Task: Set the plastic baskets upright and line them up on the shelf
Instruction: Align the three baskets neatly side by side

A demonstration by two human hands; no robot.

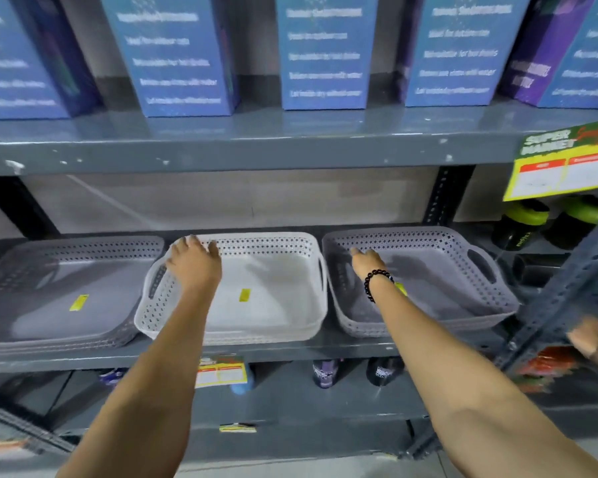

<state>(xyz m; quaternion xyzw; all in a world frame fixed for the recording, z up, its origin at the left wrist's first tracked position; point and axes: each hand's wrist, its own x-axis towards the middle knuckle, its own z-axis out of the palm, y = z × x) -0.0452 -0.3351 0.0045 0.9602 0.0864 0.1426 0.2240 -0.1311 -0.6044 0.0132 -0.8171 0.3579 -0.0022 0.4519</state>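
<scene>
Three low stacks of perforated plastic baskets stand upright side by side on the middle grey shelf [290, 350]: a grey stack [66, 291] on the left, a white stack [273, 291] in the middle, a grey stack [428, 281] on the right. My left hand [195, 262] hovers over the white stack's back left corner, fingers spread, holding nothing. My right hand [368, 260], with a black bead bracelet at the wrist, reaches into the right grey basket near its left wall, fingers pointing inward; whether it touches the basket is unclear.
Blue boxes [325, 53] line the upper shelf. A yellow price sign [563, 170] hangs at the right. Green-lidded black bottles [522, 225] stand right of the baskets behind a slanted metal upright [573, 291]. Another person's hand [591, 339] shows at the right edge. Bottles sit on the lower shelf.
</scene>
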